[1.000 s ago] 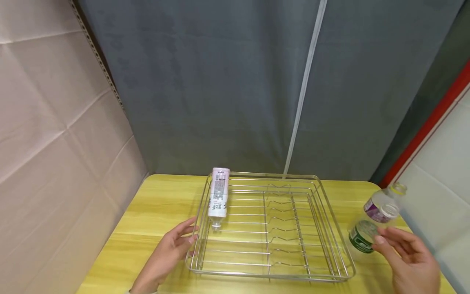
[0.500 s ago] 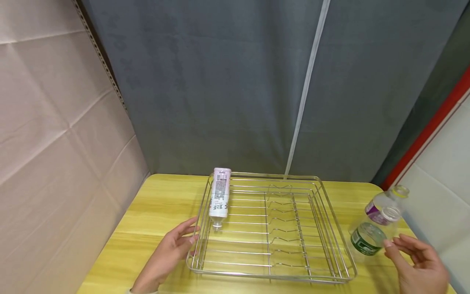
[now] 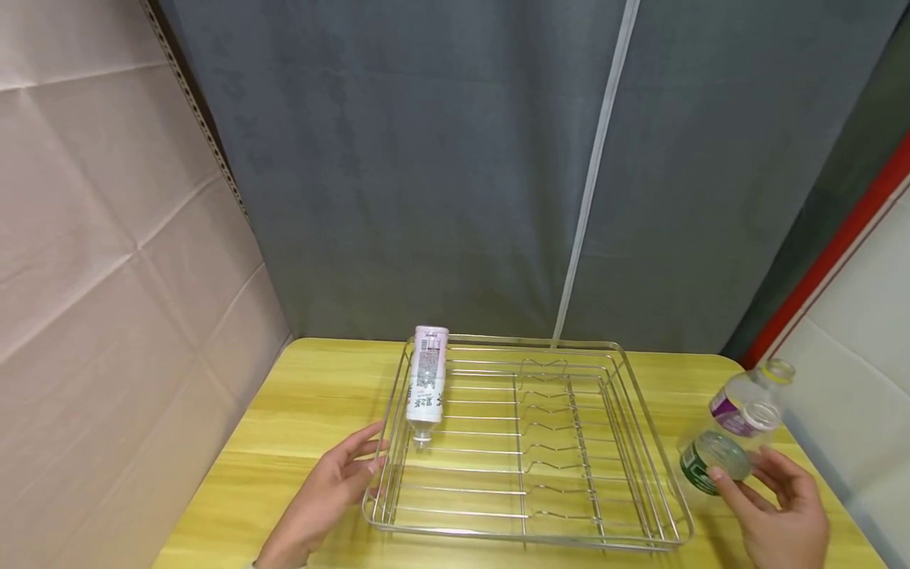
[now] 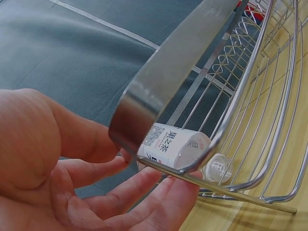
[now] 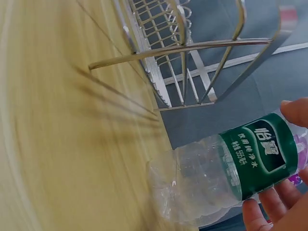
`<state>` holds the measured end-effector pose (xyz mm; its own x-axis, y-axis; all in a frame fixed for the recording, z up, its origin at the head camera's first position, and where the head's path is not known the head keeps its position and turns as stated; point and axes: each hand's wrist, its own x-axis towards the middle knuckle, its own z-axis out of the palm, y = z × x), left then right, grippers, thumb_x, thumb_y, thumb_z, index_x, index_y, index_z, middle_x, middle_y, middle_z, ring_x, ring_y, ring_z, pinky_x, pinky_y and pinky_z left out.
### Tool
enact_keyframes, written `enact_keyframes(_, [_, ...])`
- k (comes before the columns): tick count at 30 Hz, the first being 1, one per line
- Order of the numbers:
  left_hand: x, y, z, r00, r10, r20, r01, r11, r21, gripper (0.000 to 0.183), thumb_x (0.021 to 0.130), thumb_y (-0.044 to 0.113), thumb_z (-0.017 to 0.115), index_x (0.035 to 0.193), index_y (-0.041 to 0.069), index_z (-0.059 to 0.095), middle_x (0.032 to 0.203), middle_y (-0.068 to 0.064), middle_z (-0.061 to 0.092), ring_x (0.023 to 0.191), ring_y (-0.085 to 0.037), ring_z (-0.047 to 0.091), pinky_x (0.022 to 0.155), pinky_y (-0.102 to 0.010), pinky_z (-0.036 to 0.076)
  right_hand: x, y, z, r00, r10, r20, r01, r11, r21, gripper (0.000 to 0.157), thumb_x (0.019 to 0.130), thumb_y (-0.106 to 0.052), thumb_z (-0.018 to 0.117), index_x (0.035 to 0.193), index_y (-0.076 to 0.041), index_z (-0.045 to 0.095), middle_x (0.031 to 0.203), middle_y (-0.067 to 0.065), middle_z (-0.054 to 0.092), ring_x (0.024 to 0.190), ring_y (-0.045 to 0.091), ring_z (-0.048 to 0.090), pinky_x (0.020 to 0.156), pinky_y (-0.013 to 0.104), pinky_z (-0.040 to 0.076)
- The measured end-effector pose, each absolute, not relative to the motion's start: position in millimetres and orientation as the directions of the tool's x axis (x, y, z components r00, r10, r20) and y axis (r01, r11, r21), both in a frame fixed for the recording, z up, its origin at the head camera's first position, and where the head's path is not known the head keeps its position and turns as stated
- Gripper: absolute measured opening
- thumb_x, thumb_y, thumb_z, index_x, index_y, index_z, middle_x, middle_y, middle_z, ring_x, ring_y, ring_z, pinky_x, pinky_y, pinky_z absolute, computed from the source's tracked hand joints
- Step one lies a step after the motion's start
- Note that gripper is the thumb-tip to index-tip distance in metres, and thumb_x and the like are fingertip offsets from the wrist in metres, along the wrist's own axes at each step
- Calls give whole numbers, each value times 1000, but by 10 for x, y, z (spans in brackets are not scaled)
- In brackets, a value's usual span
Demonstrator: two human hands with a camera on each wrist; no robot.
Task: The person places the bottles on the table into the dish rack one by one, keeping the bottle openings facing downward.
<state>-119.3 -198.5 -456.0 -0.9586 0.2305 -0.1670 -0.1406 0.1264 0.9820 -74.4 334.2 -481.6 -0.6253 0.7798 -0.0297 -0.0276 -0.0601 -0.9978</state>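
Note:
A silver wire dish rack [image 3: 522, 474] sits on the wooden table. My left hand [image 3: 330, 482] grips its left side; in the left wrist view, thumb and fingers [image 4: 159, 202] close about the rim and lower wires. Inside the rack lies a white-and-pink-labelled drink bottle [image 3: 426, 383], its neck towards me. To the right stands a clear water bottle with a green label [image 5: 260, 154]. My right hand [image 3: 782, 502] has its thumb on the near side of this bottle and its fingers round the other side. Right behind it is a clear purple-labelled bottle [image 3: 739, 415] with a yellow neck ring.
A dark grey curtain [image 3: 426, 197] hangs along the back edge of the table [image 3: 320, 387]. Pale cloth [image 3: 128, 316] closes off the left side. On the right stands a white panel [image 3: 853, 316] edged in red.
My right hand first drew off to the right of the green-labelled water bottle, then came back left and took hold of it. The left hand stays on the dish rack.

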Motion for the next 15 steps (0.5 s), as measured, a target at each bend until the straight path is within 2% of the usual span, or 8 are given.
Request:
enact_keyframes(4, [-1194,-1980,-4554,-961,228,-157,-131,126,983,60,108,11,58,164,13,38,158,-28,46,139,-46,54,95,-45,64,-771,3344,-4852,-640,769,-7,4,-6,-1000,70,78,2,91,137,-23,63,112,-17,63,98,-7,61,65,0,51])
enact_keyframes(10, [-1188,-1982,-4553,-961,229,-156,-129,129,983,60,107,9,58,163,13,38,157,-28,47,139,-45,54,94,-44,65,-807,3339,-4899,-641,766,42,138,169,-976,76,82,-11,92,149,-20,58,112,-24,58,98,-11,56,67,-3,47])
enact_keyframes(15, [-1170,-2003,-4554,-959,245,-145,-116,129,985,60,108,10,57,165,11,35,159,-30,45,141,-47,53,94,-45,64,-814,3347,-4895,-644,764,45,169,199,-965,78,84,-16,91,152,-20,55,112,-26,56,98,-12,54,67,-3,46])
